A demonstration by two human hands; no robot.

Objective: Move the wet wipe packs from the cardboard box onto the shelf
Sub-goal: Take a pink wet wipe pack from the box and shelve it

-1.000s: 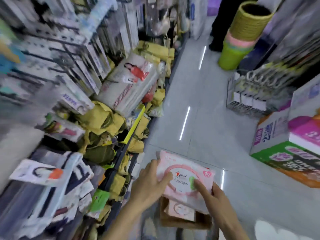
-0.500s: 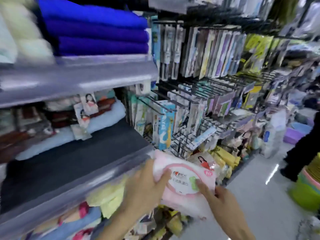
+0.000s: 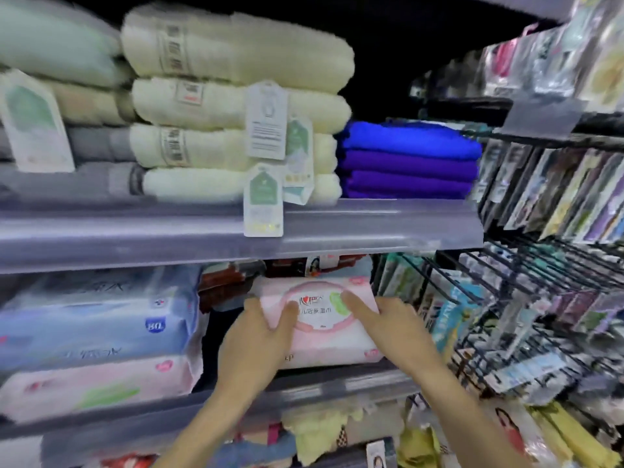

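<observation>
A pink wet wipe pack [image 3: 324,336] with a round white label lies on the grey middle shelf [image 3: 354,383], near its right end. My left hand [image 3: 256,346] grips its left side with the thumb on top. My right hand [image 3: 391,329] holds its right side, one finger across the label. Both forearms reach up from the bottom of the view. Further left on the same shelf lie a blue pack [image 3: 98,325] stacked on a pink pack [image 3: 94,386]. The cardboard box is out of view.
The upper shelf [image 3: 236,231] carries cream folded towels [image 3: 233,106] with hanging tags and blue and purple towels [image 3: 408,160]. Black wire racks [image 3: 540,282] full of hanging packets stick out on the right. Yellow and mixed goods fill the shelf below.
The view swung from the aisle floor and box up to the shelves. Both hands carried the pink pack up and forward onto the middle shelf.
</observation>
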